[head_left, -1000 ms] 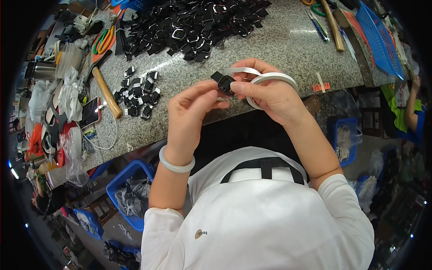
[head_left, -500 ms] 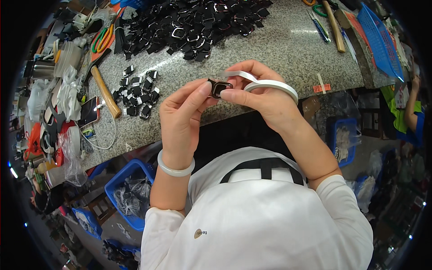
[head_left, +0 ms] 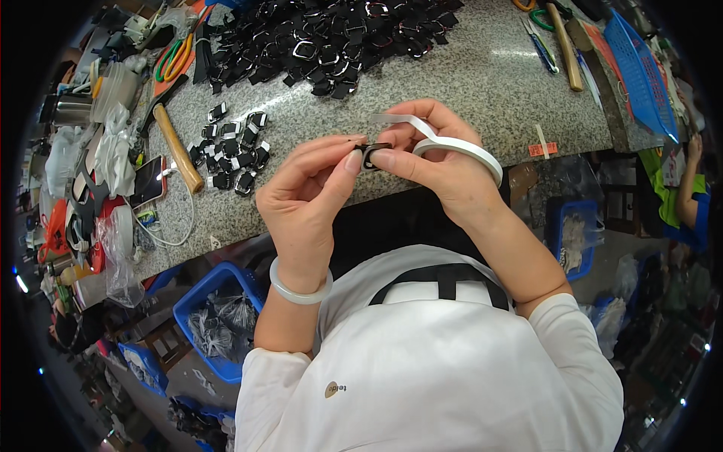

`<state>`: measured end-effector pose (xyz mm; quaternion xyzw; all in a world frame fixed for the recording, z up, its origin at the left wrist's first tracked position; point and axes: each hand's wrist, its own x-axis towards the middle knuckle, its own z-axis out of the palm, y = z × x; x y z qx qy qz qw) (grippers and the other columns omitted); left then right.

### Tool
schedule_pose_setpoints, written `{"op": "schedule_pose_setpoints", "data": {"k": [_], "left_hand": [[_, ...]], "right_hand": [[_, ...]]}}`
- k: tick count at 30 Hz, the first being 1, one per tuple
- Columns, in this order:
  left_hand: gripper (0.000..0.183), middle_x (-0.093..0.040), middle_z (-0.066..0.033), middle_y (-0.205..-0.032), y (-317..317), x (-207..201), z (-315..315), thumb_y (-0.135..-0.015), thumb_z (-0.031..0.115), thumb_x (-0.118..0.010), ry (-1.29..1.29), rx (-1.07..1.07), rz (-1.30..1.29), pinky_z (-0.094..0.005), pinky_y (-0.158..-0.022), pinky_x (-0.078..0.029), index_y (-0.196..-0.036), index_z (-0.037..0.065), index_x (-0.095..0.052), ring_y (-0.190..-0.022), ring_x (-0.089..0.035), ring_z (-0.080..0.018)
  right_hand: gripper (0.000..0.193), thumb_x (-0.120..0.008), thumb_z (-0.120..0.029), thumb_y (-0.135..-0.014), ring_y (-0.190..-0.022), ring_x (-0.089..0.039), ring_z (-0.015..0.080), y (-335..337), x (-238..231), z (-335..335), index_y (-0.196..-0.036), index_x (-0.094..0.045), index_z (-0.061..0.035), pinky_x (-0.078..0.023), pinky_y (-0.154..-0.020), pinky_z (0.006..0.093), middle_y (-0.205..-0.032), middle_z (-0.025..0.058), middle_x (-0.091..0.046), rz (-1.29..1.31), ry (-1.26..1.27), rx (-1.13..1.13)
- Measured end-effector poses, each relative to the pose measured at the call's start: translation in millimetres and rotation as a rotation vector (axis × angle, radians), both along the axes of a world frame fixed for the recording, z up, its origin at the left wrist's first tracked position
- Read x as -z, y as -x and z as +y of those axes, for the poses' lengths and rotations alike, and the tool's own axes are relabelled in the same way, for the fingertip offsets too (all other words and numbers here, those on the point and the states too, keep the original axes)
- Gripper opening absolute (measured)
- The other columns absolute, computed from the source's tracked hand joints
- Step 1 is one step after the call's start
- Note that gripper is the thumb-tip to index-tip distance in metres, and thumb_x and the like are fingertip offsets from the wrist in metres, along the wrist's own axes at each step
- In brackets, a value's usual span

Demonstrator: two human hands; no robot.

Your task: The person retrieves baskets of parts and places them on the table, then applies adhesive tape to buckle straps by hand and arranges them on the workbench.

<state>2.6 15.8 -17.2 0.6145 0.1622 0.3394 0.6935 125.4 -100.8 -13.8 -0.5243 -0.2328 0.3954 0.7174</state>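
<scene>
In front of my chest, above the table's near edge, both hands meet at a small black strap piece with a squarish metal buckle. My left hand pinches its left end between thumb and fingers. On the right side, the thumb and fingers of my right hand are closed on it too. A roll of white tape hangs around the right hand's fingers, with its loose end sticking out to the left. Fingers hide much of the strap piece. To the left lies a small group of black buckle pieces with white bits.
A big heap of black strap pieces with buckles covers the far part of the stone table. At left are a wooden-handled hammer and a phone. Far right hold a blue basket and another wooden handle. A blue crate stands below.
The strap piece has been tilted, so its buckle now shows more edge-on. My left hand has turned, its wrist shifting slightly, with thumb and fingertips still on the piece.
</scene>
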Motion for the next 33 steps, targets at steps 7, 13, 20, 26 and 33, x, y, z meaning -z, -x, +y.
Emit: {"op": "schedule_pose_setpoints", "data": {"k": [7, 13, 20, 26, 33], "left_hand": [[0.029, -0.064, -0.0129, -0.103, -1.1, -5.7, -17.6, -0.081, -0.006, -0.065, 0.272, -0.028, 0.003, -0.0255, -0.079, -0.051, -0.109, -0.004, -0.059, -0.089, -0.061, -0.0141], [0.021, -0.063, -0.0093, -0.102, 3.1, 6.0, -22.5, -0.084, 0.001, -0.064, 0.472, 0.05, 0.003, -0.0251, -0.078, -0.052, -0.105, -0.004, -0.062, -0.089, -0.061, -0.0133], [0.02, -0.066, -0.0091, -0.1, 1.1, 9.8, -28.4, -0.086, 0.004, -0.063, 0.677, 0.026, -0.028, -0.026, -0.078, -0.052, -0.105, -0.002, -0.064, -0.089, -0.062, -0.0138], [0.02, -0.066, -0.0102, -0.1, 1.6, 10.0, -31.2, -0.087, 0.005, -0.062, 0.733, 0.006, -0.038, -0.0274, -0.08, -0.052, -0.106, -0.002, -0.063, -0.09, -0.063, -0.0148], [0.019, -0.066, -0.011, -0.1, 1.0, 10.8, -32.3, -0.088, 0.005, -0.061, 0.786, 0.002, -0.077, -0.0283, -0.081, -0.052, -0.105, -0.002, -0.063, -0.091, -0.063, -0.0163]], "right_hand": [[0.039, -0.072, -0.001, -0.076, -0.082, -0.055, 0.0084, 0.0, 5.2, -1.5, -0.11, -0.052, -0.0054, -0.046, -0.073, 0.0226, -0.092, 0.0021, -0.061, 0.01, -0.042, 0.032], [0.038, -0.072, 0.0, -0.075, -0.083, -0.055, 0.0092, 0.8, 8.2, -2.2, -0.107, -0.052, -0.0057, -0.046, -0.075, 0.0237, -0.091, 0.0025, -0.06, 0.023, -0.073, 0.038], [0.037, -0.072, 0.001, -0.075, -0.084, -0.056, 0.0094, 1.0, 9.7, -2.1, -0.106, -0.052, -0.0057, -0.046, -0.075, 0.0235, -0.091, 0.0027, -0.06, -0.003, -0.048, 0.063], [0.037, -0.071, 0.002, -0.076, -0.087, -0.057, 0.0112, 1.9, 10.0, -1.3, -0.106, -0.051, -0.005, -0.048, -0.077, 0.0248, -0.091, 0.0041, -0.059, -0.02, -0.046, 0.052], [0.036, -0.069, 0.004, -0.076, -0.087, -0.057, 0.0121, 4.2, 9.4, 0.7, -0.106, -0.049, -0.0047, -0.048, -0.078, 0.0257, -0.092, 0.0055, -0.059, -0.043, -0.041, 0.066]]}}
